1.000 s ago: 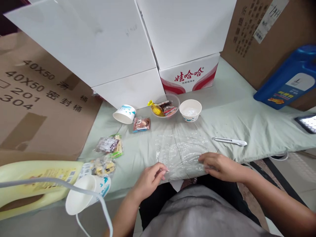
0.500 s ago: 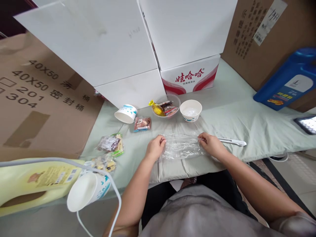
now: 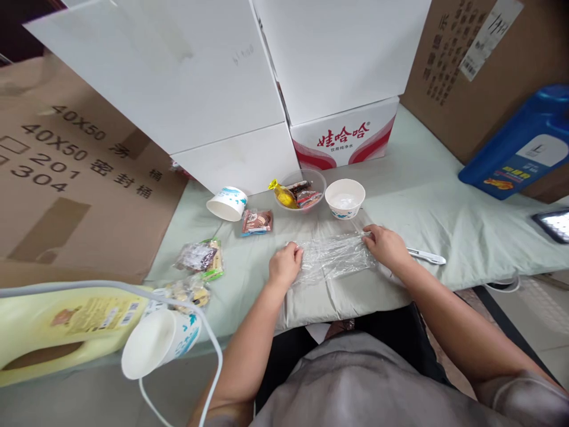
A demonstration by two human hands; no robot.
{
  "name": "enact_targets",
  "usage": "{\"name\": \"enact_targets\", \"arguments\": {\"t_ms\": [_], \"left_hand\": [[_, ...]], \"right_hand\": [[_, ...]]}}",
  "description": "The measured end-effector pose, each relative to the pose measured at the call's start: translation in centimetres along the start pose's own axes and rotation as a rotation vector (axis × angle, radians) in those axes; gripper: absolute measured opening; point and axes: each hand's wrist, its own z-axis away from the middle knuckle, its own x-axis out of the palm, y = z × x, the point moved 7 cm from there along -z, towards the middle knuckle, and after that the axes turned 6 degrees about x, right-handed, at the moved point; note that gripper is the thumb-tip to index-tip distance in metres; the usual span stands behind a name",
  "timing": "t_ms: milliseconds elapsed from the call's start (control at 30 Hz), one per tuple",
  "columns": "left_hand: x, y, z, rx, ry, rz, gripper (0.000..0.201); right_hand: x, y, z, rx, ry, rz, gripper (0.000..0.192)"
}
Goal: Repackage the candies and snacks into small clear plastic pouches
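Note:
A crumpled sheet of clear plastic film (image 3: 333, 256) lies folded on the pale green cloth (image 3: 427, 201). My left hand (image 3: 285, 264) pinches its left end and my right hand (image 3: 386, 245) pinches its right end, both resting on the cloth. Just beyond the film stand a clear bowl of wrapped snacks (image 3: 300, 190) and a white paper bowl (image 3: 345, 198). A white pen-like tool (image 3: 427, 256) lies right of my right hand, partly hidden by my wrist.
A tipped paper cup (image 3: 227, 204), a brown snack packet (image 3: 256, 221) and more wrapped snacks (image 3: 198, 258) lie to the left. White boxes (image 3: 342, 71) and cardboard (image 3: 66, 178) stand behind. A blue jug (image 3: 524, 145), a yellow jug (image 3: 62, 326), another cup (image 3: 157, 347) and a phone (image 3: 553, 224) sit at the sides.
Both hands carried the near edge of the film away from me, folding the sheet over itself into a narrower strip further up the cloth.

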Motion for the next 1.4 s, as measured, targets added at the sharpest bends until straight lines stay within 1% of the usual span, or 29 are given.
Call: {"name": "enact_targets", "arguments": {"t_ms": [67, 167, 300, 400, 467, 533, 600, 700, 800, 900, 1000, 1067, 1167, 1267, 1333, 1400], "left_hand": [[0.1, -0.1, 0.0, -0.003, 0.0, 0.013, 0.015], [0.0, -0.3, 0.0, -0.007, 0.003, 0.044, 0.015], [-0.2, -0.5, 0.0, -0.014, 0.019, 0.11, 0.013], [-0.4, -0.5, 0.1, -0.012, 0.047, 0.188, 0.01], [-0.6, -0.7, 0.2, -0.015, 0.079, 0.258, 0.007], [-0.9, -1.1, 0.3, -0.026, 0.119, 0.343, 0.006], [-1.0, -2.0, 0.4, -0.055, 0.153, 0.441, 0.009], [-0.7, -3.5, 0.3, -0.122, 0.175, 0.572, 0.016], [-0.2, -4.6, 0.2, -0.159, 0.174, 0.621, 0.017], [-0.1, -4.7, 0.3, -0.15, 0.177, 0.609, 0.016], [-0.5, -4.4, 0.7, -0.123, 0.201, 0.595, 0.013], [-0.9, -4.0, 1.0, -0.09, 0.223, 0.609, 0.011], [-1.3, -3.9, 1.3, -0.056, 0.27, 0.738, 0.016], [-0.8, -4.7, 1.6, -0.114, 0.306, 0.916, 0.023], [-0.3, -5.1, 1.7, -0.146, 0.322, 0.968, 0.025], [0.0, -5.3, 1.8, -0.145, 0.329, 0.961, 0.025]], "right_hand": [[0.0, 0.1, -0.1, 0.013, -0.016, -0.107, 0.027], [0.6, 0.7, 0.0, 0.085, -0.064, -0.301, 0.026], [1.7, 1.8, -0.2, 0.208, -0.071, -0.663, 0.021], [2.1, 2.2, -0.3, 0.276, -0.043, -0.919, 0.02], [1.9, 2.2, -0.2, 0.287, -0.004, -1.022, 0.023], [1.5, 2.2, 0.0, 0.28, 0.041, -1.078, 0.029], [1.2, 2.2, 0.3, 0.264, 0.07, -1.086, 0.035], [1.1, 2.4, 0.9, 0.245, 0.086, -1.024, 0.042], [1.4, 2.6, 1.3, 0.209, 0.062, -0.938, 0.047], [1.8, 2.6, 1.5, 0.153, 0.054, -0.89, 0.048], [1.9, 2.8, 1.4, 0.124, 0.083, -0.844, 0.049], [1.9, 2.8, 1.5, 0.12, 0.08, -0.814, 0.052], [1.5, 2.8, 1.8, 0.137, 0.076, -0.796, 0.056], [0.8, 2.7, 2.3, 0.161, 0.076, -0.779, 0.057], [0.5, 2.6, 2.5, 0.172, 0.062, -0.747, 0.054], [0.4, 2.5, 2.7, 0.177, 0.046, -0.72, 0.052]]}}
